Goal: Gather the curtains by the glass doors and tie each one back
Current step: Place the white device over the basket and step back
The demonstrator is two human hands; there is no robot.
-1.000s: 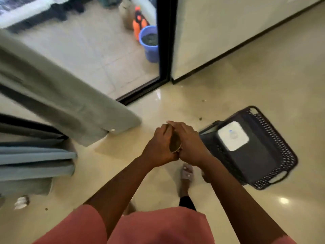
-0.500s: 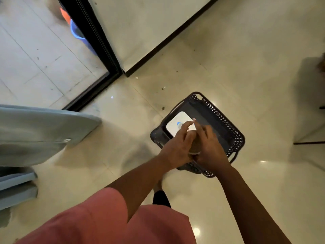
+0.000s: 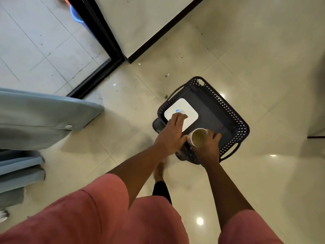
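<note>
Right hand [image 3: 208,147] grips a cup [image 3: 198,137], left hand [image 3: 171,134] spread over the basket [image 3: 233,120]; curtain [image 3: 40,118] looks not yet tied.

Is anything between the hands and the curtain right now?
Nothing stands on the bare floor between them, but both hands are busy. The right hand grips a cup over the dark basket, and the left hand reaches to the white lid inside it. The curtain hangs apart, off to the left.

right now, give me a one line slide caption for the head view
Right hand holds a cup over a dark basket; left hand reaches a white box.
</note>
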